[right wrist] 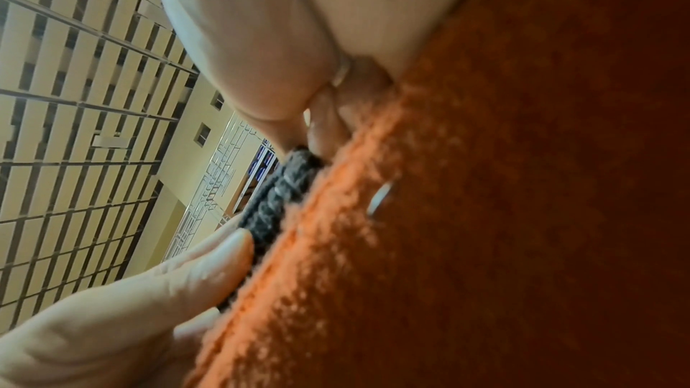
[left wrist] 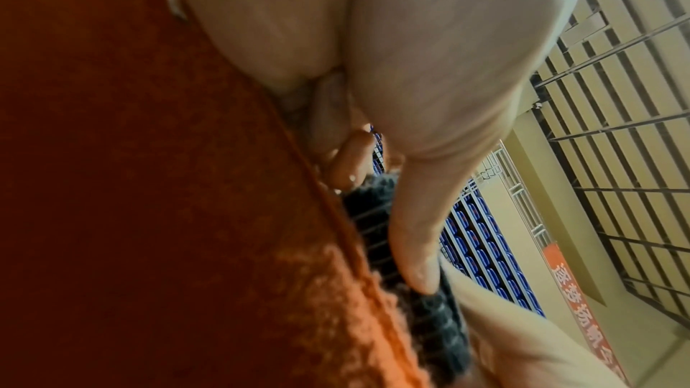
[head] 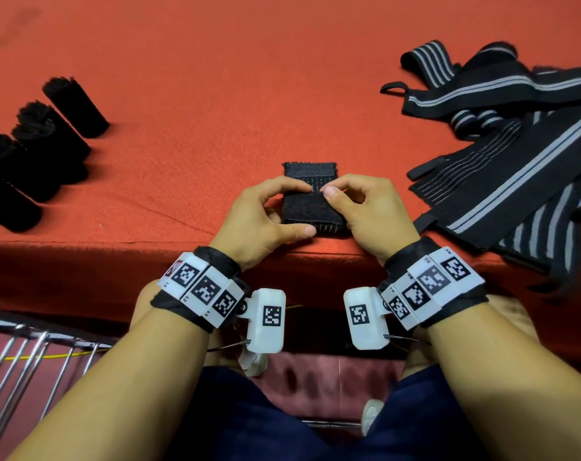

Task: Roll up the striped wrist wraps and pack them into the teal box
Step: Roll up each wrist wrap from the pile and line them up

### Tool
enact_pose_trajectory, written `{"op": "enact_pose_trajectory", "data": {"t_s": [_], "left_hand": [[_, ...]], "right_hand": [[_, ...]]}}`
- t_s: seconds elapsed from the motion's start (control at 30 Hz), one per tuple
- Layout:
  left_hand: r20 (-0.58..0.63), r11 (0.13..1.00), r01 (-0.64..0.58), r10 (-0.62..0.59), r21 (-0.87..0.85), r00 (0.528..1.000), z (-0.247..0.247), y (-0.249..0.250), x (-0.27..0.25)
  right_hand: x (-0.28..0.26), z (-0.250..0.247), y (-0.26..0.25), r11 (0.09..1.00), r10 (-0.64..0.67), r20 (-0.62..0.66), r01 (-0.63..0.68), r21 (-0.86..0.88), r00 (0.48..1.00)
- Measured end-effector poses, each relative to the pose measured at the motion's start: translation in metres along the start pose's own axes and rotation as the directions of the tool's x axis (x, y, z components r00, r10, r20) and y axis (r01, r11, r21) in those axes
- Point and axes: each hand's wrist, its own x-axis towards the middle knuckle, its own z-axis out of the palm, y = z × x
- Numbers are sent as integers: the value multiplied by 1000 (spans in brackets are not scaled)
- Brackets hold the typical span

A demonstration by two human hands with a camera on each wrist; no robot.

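Note:
A black wrist wrap (head: 310, 207) with thin grey stripes lies partly rolled near the front edge of the orange-red cloth-covered table (head: 216, 94). Its unrolled end reaches away from me. My left hand (head: 276, 211) grips the roll's left side, thumb at its near edge and fingers curled over the top. My right hand (head: 355, 207) grips the right side the same way. In the left wrist view the wrap (left wrist: 373, 217) shows under my thumb. The right wrist view shows the wrap's edge (right wrist: 276, 196) between fingertips. No teal box is in view.
Several rolled black wraps (head: 73, 106) lie in a diagonal row at the far left. A heap of unrolled striped wraps (head: 502, 154) covers the right side, some hanging over the front edge. A metal rack (head: 33, 354) stands below the table at lower left.

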Motion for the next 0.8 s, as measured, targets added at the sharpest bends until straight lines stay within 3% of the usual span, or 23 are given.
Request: {"op": "enact_pose_trajectory", "data": {"t_s": [0.13,0.23,0.4,0.6,0.8], "left_hand": [[-29,995,36,-39,-96,999,3,1,2],[-55,996,45,-49,-79,997,3,1,5],[-76,994,83,-88,-72,993,4,-1,6],[-19,1000,-6,7,22,1000,-1,-2,1],[-51,998,64,-64,15,997,1,-2,3]], "right_hand": [[-7,-3,-2,996,-19,24,17,90,1000],[-11,-8,0,980,-36,120,12,200,992],[-6,-3,-2,986,-14,61,4,166,998],[-2,-2,-3,998,44,7,-44,-42,999],[-6,-3,-5,999,33,-4,-33,-5,999]]}}
